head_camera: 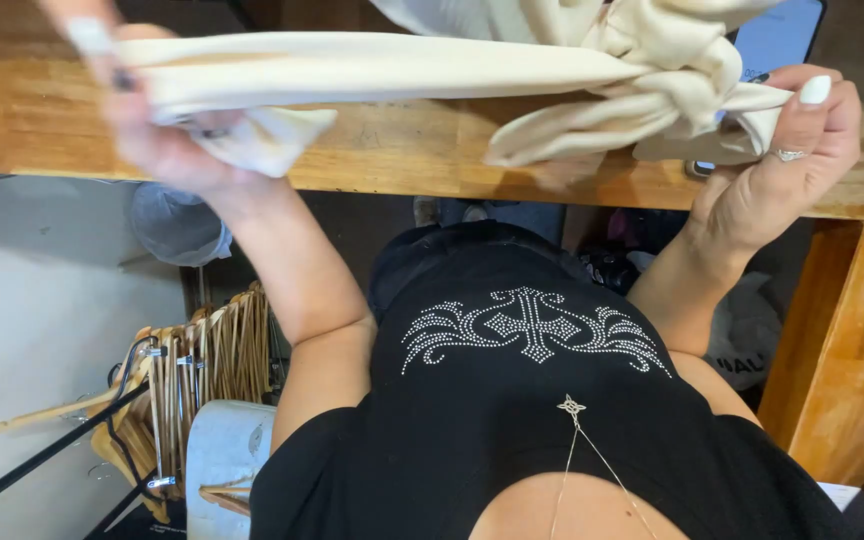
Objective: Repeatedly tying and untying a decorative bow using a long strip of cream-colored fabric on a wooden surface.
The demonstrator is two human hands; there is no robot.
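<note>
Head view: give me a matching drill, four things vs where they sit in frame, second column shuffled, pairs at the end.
Things:
1. cloth
2. hangers
3. ring
4. table

Places:
A. bundled at lower left, below the table edge
B. stretched between the left hand and right hand
C. on a finger of the right hand
D. wooden surface across the top, under the cloth

Pairs: 1-B, 2-A, 3-C, 4-D
</note>
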